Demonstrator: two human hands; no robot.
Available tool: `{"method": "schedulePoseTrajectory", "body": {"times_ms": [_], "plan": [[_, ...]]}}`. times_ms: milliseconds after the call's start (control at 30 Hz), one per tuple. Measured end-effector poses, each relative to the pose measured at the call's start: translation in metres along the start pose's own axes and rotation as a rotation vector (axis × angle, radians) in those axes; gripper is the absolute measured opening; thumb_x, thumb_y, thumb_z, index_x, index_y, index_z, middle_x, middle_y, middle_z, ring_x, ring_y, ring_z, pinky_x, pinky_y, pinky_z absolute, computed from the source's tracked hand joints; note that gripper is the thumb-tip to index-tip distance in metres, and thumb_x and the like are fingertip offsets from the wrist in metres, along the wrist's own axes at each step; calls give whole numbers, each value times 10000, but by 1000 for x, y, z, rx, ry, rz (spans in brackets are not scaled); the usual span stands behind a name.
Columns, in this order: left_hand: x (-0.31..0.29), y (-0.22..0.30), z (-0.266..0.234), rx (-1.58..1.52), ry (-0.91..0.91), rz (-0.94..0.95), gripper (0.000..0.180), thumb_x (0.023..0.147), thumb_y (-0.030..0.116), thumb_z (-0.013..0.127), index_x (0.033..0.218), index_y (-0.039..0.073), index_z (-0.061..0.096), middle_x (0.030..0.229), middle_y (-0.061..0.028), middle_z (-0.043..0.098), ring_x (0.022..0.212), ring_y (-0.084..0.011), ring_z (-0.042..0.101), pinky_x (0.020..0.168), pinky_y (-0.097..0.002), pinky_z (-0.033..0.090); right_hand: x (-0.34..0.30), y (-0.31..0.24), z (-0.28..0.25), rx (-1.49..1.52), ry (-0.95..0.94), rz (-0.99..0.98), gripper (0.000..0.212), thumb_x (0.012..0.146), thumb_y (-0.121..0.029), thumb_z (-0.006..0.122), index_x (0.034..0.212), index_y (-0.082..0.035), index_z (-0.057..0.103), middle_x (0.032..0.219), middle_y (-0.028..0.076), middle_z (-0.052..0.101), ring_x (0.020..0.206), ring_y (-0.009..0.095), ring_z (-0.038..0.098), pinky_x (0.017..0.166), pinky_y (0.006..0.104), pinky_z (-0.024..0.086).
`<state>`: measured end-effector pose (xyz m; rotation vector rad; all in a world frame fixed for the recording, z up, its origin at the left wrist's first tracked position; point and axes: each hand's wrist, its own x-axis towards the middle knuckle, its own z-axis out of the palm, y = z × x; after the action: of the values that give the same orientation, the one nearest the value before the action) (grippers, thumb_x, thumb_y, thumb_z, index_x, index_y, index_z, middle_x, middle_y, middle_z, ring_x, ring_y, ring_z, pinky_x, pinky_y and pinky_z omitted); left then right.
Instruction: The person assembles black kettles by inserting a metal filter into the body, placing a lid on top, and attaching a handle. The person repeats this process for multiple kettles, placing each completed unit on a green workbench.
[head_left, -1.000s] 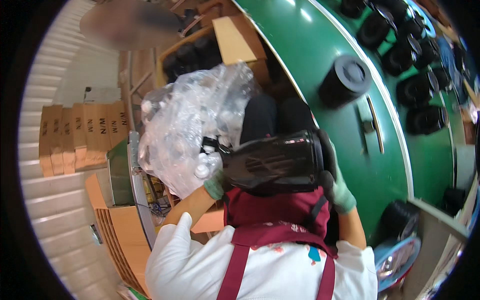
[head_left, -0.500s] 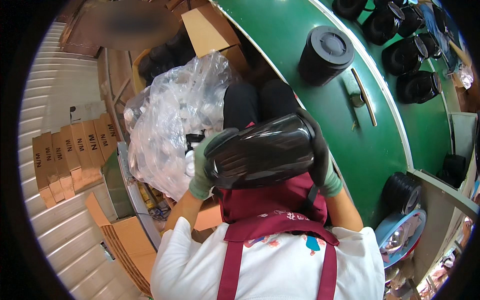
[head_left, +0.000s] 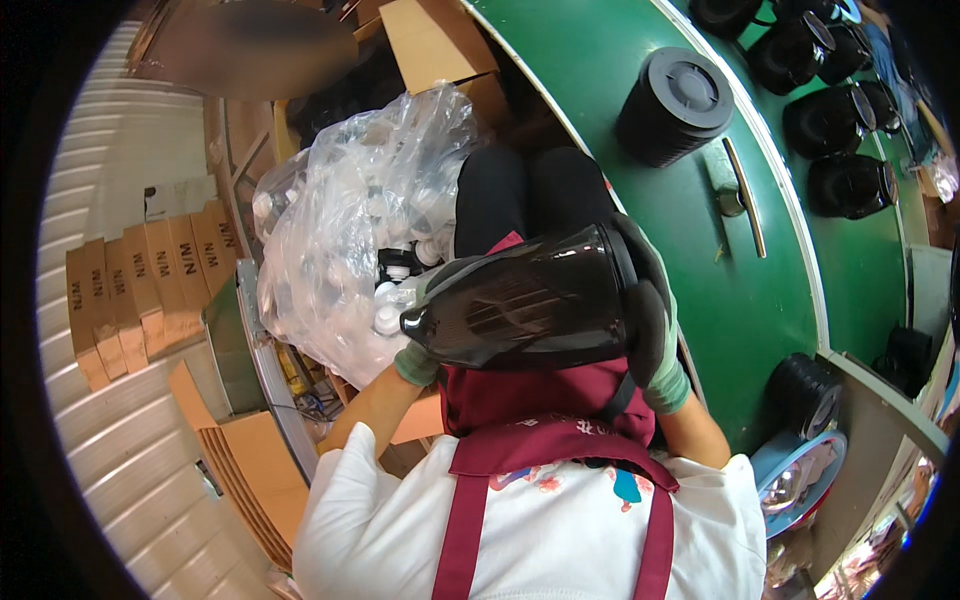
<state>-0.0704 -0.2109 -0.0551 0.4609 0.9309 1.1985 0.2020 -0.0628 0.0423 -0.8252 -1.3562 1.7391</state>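
A glossy black jug-shaped container [head_left: 525,305], with a pointed lip at its left end, lies sideways above my lap. My right hand [head_left: 652,315], in a grey-green glove with dark palm, is wrapped round its right end. At the lip end, my left hand [head_left: 420,362] holds it from behind and below; most of its fingers are hidden by the container. Just beyond the left hand is a clear plastic bag [head_left: 335,200] of small white and black parts.
On the green worktable [head_left: 740,300] at right stand a ribbed dark stack of lids [head_left: 675,105], a roll of tape-like material [head_left: 725,180] and a metal rod [head_left: 744,198]. Several black jugs [head_left: 830,120] sit farther right. Cartons [head_left: 150,290] stand left, a blue basin [head_left: 805,480] lower right.
The black container has turned, so its pointed lip now shows at the left. My left hand has slid lower behind it; my right hand still grips the right end.
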Motion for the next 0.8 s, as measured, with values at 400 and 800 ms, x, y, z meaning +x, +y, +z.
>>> {"method": "schedulePoseTrajectory", "body": {"times_ms": [400,800], "plan": [[-8,-6,-16,155,-85,-29,539,1090,313,439,1552,36,425,1538,-165,510,1332,-340,571,1169,-484,441,14,37,-8,-127,-21,205,767,990,-257,554,1633,1,226,1603,168,397,1481,280,380,1225,383,292],[5,15,64,-641,-53,-401,395,1017,167,566,1379,19,621,1275,-105,696,1131,-216,673,1003,-376,549,14,-29,-2,-529,-466,-597,869,745,-579,766,1405,-50,568,1570,326,352,1409,487,418,1141,580,377]]}}
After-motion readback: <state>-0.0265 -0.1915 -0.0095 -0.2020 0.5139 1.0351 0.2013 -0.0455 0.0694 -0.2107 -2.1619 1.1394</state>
